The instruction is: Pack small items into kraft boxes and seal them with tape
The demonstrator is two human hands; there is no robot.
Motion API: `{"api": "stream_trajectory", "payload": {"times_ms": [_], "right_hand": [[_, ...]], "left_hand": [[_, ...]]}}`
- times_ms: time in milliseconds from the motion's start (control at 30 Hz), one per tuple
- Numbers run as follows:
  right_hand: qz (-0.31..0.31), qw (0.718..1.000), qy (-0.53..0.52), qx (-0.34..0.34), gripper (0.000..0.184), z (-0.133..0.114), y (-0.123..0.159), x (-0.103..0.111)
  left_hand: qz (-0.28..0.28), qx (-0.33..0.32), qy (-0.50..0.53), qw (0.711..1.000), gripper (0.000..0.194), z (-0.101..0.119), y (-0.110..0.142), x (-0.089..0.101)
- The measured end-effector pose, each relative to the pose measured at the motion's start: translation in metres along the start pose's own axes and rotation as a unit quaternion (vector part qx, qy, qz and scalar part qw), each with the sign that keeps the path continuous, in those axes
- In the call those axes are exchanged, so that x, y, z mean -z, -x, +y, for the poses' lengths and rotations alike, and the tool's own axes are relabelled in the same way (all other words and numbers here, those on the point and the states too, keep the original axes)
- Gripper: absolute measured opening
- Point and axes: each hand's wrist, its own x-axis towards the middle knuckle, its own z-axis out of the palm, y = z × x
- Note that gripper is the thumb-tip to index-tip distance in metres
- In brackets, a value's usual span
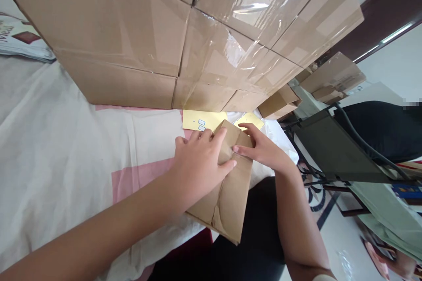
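Item: flat brown cardboard box (234,189), creased along its length, at 5 o'clock from mid-view, angled across the surface's near edge.

Left hand (199,162), 7 o'clock: laid palm down over the box's left side, fingers spread, thumb on the upper face; firmness of grip cannot be told.

Right hand (259,147), 4 o'clock: thumb on the upper face, fingers bent at the far end; whether clenched cannot be told.

Surface: off-white cloth (39,140), wrinkled, 8 to 9 o'clock, with a pink patch (141,178) at 8.

Paper: one yellow sheet (189,118) with small outlined shapes, just beyond the left hand; one yellow card (249,120), 3 o'clock, just beyond the right.

Stack: large brown cartons (138,26) under glossy clear film, 10 to 1 o'clock, standing on the cloth.

Printed packets (26,37): between 9 and 10 o'clock.

Room: small open carton (278,101) and larger carton (332,74), 2 to 3 o'clock; dark brown panel (379,17), 2 o'clock, against a white wall (395,61); grey chair (323,149), 3 o'clock; pale green cloth (382,215), 4 o'clock; pale floor (329,232) with dark pattern, 4 o'clock.
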Motion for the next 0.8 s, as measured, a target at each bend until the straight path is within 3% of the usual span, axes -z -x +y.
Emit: {"api": "stream_trajectory", "payload": {"times_ms": [100,300,433,533,667,800], "right_hand": [[0.009,1.0,-0.002,0.009,0.075,0.0,-0.005,-0.005],[-0.048,0.998,0.009,0.04,0.07,-0.001,0.001,0.003],[-0.005,0.999,0.035,0.013,0.077,-0.009,0.009,-0.002],[0.015,0.999,0.027,0.016,0.061,-0.014,0.016,-0.009],[-0.039,0.998,0.012,0.057,0.05,-0.007,0.021,-0.006],[-0.161,0.98,-0.016,0.113,0.078,0.018,0.007,0.012]], "left_hand": [[-0.018,0.008,0.003,1.0,0.067,0.0,-0.002,0.002],[-0.05,0.017,0.009,0.999,0.07,0.002,-0.003,0.006],[-0.073,0.017,0.009,0.997,0.073,-0.001,-0.005,0.01],[-0.104,0.005,0.017,0.994,0.075,-0.007,-0.007,0.014],[-0.15,-0.005,0.016,0.989,0.081,-0.014,-0.007,0.02],[-0.168,-0.009,-0.001,0.986,0.084,-0.018,-0.005,0.024]]}}
